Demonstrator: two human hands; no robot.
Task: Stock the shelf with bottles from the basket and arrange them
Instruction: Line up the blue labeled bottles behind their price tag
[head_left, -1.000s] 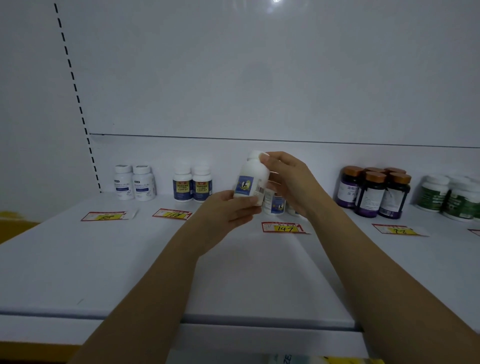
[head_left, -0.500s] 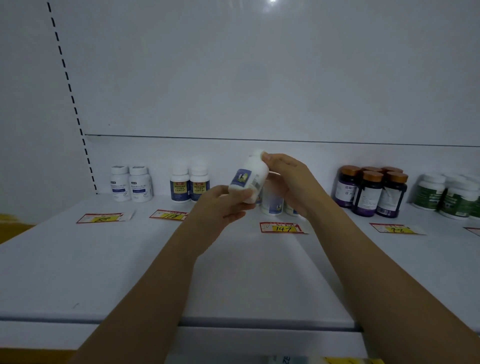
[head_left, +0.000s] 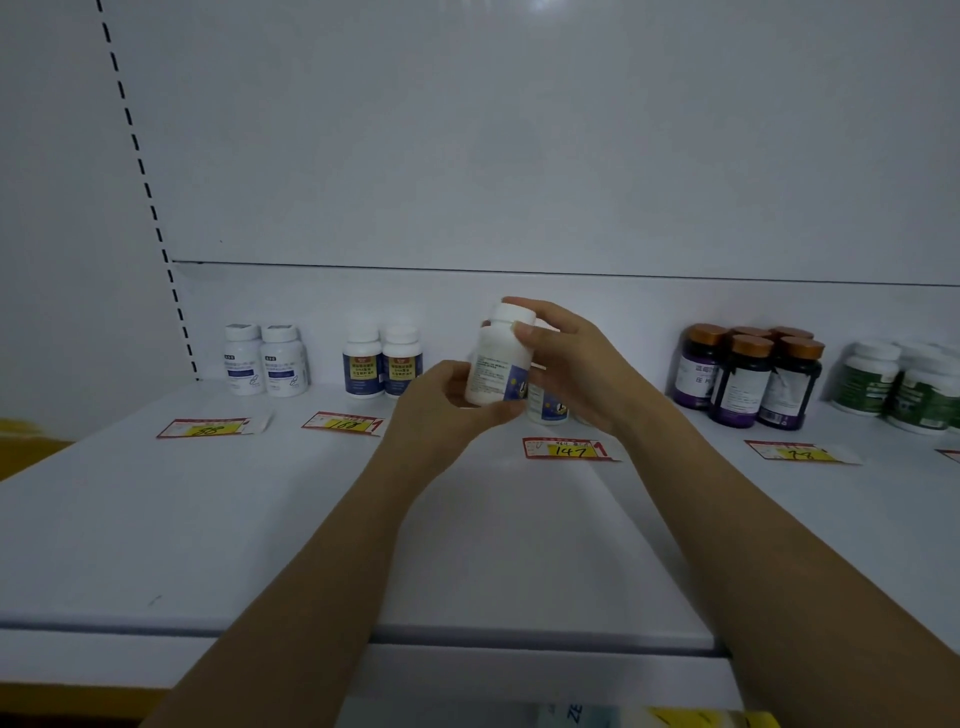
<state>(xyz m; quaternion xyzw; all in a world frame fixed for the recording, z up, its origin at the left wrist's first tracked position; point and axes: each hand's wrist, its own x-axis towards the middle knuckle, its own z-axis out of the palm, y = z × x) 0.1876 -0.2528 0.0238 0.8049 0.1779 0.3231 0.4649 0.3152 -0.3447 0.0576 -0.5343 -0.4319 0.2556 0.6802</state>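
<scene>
White bottle (head_left: 500, 358) with a white cap and a partly blue label, nearly upright, held above the shelf (head_left: 260, 519) by the left hand (head_left: 441, 400) at its base and the right hand (head_left: 571, 364) near its cap. Behind it stands what appears to be a matching bottle (head_left: 548, 408). Along the back: two pale-labelled bottles (head_left: 265, 361), two blue-labelled bottles (head_left: 382, 364), brown-capped dark bottles (head_left: 748, 379), green-labelled bottles (head_left: 898, 389).

White shelf (head_left: 208, 519): bottles (head_left: 382, 366) along back, price tags (head_left: 569, 449) in front.

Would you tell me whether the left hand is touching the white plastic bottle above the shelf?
Touching. The head view shows the left hand gripping the base of the white plastic bottle.
</scene>
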